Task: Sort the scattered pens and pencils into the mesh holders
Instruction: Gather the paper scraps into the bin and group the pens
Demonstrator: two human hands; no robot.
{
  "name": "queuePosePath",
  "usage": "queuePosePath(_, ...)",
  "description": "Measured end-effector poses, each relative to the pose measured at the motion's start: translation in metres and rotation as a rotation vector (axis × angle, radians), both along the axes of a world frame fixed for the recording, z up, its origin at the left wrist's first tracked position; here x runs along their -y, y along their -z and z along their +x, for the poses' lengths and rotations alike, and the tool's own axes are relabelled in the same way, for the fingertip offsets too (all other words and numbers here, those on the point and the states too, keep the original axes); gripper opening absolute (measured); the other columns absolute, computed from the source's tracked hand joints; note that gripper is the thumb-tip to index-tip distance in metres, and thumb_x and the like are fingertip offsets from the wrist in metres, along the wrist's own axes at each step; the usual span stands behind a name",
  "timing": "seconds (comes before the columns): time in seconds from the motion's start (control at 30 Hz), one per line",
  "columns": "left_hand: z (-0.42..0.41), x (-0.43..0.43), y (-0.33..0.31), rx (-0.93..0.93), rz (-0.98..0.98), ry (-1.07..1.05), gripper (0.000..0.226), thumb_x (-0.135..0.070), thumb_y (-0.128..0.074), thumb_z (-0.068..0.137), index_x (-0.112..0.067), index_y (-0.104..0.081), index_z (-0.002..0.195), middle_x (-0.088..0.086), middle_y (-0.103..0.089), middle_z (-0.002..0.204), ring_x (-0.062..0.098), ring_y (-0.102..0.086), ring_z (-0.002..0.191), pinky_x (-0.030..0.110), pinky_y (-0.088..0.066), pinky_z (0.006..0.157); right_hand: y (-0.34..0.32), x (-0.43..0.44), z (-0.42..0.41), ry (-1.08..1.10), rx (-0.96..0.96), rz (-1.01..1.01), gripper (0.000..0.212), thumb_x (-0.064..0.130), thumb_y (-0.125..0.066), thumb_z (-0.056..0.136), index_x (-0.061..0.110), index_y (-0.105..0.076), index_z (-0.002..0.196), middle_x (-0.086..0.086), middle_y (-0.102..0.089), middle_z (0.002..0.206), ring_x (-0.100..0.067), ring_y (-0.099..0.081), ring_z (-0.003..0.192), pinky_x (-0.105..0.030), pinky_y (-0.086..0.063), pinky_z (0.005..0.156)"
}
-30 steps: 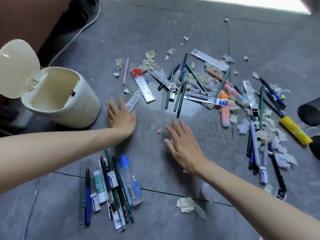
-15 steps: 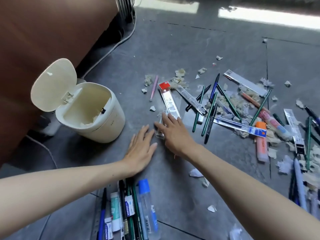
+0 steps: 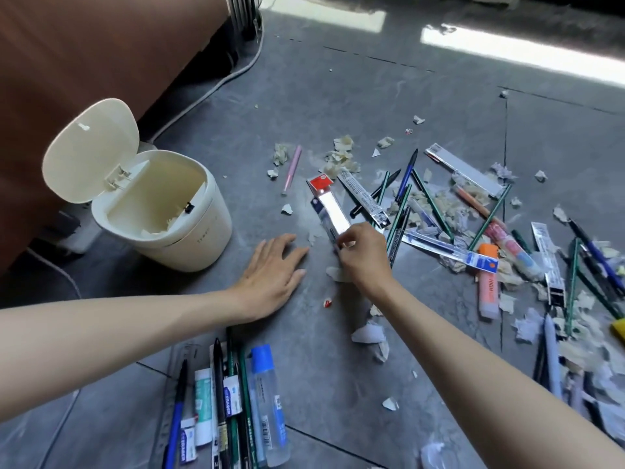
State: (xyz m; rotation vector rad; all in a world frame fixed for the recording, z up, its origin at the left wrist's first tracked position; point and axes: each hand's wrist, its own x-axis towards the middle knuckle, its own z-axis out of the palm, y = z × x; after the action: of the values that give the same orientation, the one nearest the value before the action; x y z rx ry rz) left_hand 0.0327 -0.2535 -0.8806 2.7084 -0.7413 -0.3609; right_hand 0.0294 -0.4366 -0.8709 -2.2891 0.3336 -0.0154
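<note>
The right hand (image 3: 363, 255) pinches the near end of the clear refill pack (image 3: 330, 211) with curled fingertips. The pack's long axis runs from the grip toward the far left, with its red cap at the far end. The left hand (image 3: 274, 275) rests flat on the floor (image 3: 338, 96) with its fingers straight, just left of the pack. No mesh holder is in view.

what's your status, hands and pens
Left hand flat, open on floor. Right hand pinches red-topped packet. Pens and pencils scattered right, paper scraps mixed in. No mesh holder in view.
</note>
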Motion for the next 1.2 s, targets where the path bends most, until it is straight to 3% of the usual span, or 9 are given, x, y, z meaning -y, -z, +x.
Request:
queuePosePath(0.2, 0.007, 0.028, -0.024, -0.334, -0.353, -0.374, 0.022, -0.029, -0.052, 0.094, -0.016, -0.062, 0.109, 0.005, -0.048, 0.112, 0.02, -0.047, 0.109, 0.026, -0.038, 0.097, -0.022, -0.004, -0.008, 0.197, 0.002, 0.426, 0.024, -0.01, -0.055, 0.076, 0.006, -0.06, 0.093, -0.01, -0.065, 0.092, -0.02, -0.063, 0.087, -0.027, -0.053, 0.073)
queuePosePath(0.3, 0.012, 0.04, -0.039, -0.574, -0.659, -0.566, 0.016, -0.027, -0.054, 0.094, -0.017, -0.059, 0.084, 0.005, -0.057, 0.076, 0.015, -0.051, 0.063, 0.017, -0.042, 0.047, -0.032, -0.019, -0.019, 0.035, -0.01, 0.598, 0.027, -0.01, -0.06, 0.076, 0.007, -0.058, 0.097, -0.008, -0.064, 0.088, -0.02, -0.063, 0.084, -0.03, -0.054, 0.079)
queuePosePath(0.37, 0.015, 0.038, -0.044, -0.575, -0.7, -0.672, 0.019, -0.02, -0.055, 0.094, -0.014, -0.058, 0.077, 0.003, -0.054, 0.062, 0.012, -0.044, 0.05, 0.016, -0.033, 0.036, -0.03, -0.028, -0.028, -0.033, -0.004, 0.547, 0.024, -0.006, -0.059, 0.079, 0.007, -0.062, 0.099, -0.006, -0.066, 0.086, -0.019, -0.063, 0.084, -0.031, -0.054, 0.08)
queuePosePath(0.53, 0.007, 0.015, -0.045, -0.528, -0.497, -0.709, 0.02, -0.012, -0.06, 0.085, -0.014, -0.049, 0.068, 0.005, -0.047, 0.054, 0.016, -0.039, 0.043, 0.023, -0.029, 0.042, -0.002, -0.023, -0.046, -0.39, -0.058, -0.253, 0.042, 0.024, -0.046, 0.096, 0.006, -0.046, 0.134, -0.014, -0.036, 0.146, -0.027, -0.031, 0.136, -0.033, -0.024, 0.111)
queuePosePath(0.63, -0.013, 0.0, -0.044, -0.661, -0.409, -0.653, 0.028, -0.007, -0.066, 0.079, -0.012, -0.043, 0.095, 0.012, -0.057, 0.069, 0.02, -0.051, 0.046, 0.025, -0.04, 0.043, 0.015, -0.019, -0.049, -0.551, -0.107, -0.403, 0.059, 0.032, -0.037, 0.1, 0.009, -0.017, 0.15, -0.009, -0.004, 0.16, -0.023, -0.001, 0.147, -0.031, 0.002, 0.118)
queuePosePath(0.73, -0.016, -0.006, -0.039, -0.515, -0.233, -0.696, 0.066, -0.013, -0.067, 0.079, -0.012, -0.026, 0.132, 0.011, -0.054, 0.112, 0.028, -0.057, 0.091, 0.03, -0.043, 0.073, 0.017, -0.02, -0.038, -0.525, -0.087, -0.363, 0.06, 0.032, -0.033, 0.101, 0.01, -0.009, 0.152, -0.008, 0.002, 0.16, -0.02, 0.004, 0.147, -0.025, 0.008, 0.115)
queuePosePath(0.87, 0.02, 0.004, -0.044, -0.317, -0.088, -0.638, 0.053, -0.013, -0.055, 0.086, -0.012, -0.032, 0.134, 0.013, -0.03, 0.132, 0.03, -0.047, 0.114, 0.028, -0.035, 0.082, 0.004, -0.025, -0.007, -0.569, -0.146, -0.368, 0.058, 0.029, -0.033, 0.102, 0.005, -0.013, 0.151, -0.01, -0.004, 0.16, -0.023, -0.003, 0.147, -0.032, -0.002, 0.119)
queuePosePath(1.0, 0.064, 0.014, -0.039, -0.145, -0.017, -0.427, 0.05, -0.008, -0.049, 0.085, -0.016, -0.042, 0.134, 0.012, -0.032, 0.128, 0.029, -0.035, 0.122, 0.037, -0.036, 0.101, -0.008, -0.03, 0.006, -0.465, 0.022, -0.406, 0.028, 0.02, -0.038, 0.098, 0.004, -0.059, 0.108, -0.014, -0.06, 0.113, -0.032, -0.052, 0.108, -0.036, -0.035, 0.093)
queuePosePath(1.2, 0.111, 0.037, -0.019, 0.031, 0.03, -0.33, 0.041, -0.025, -0.047, 0.093, -0.014, -0.045, 0.132, 0.014, -0.039, 0.13, 0.031, -0.035, 0.122, 0.039, -0.035, 0.097, -0.012, -0.011, 0.024, -0.082, 0.071, -0.57, 0.022, 0.009, -0.054, 0.085, 0.006, -0.064, 0.104, -0.013, -0.057, 0.104, -0.033, -0.051, 0.093, -0.039, -0.036, 0.077)
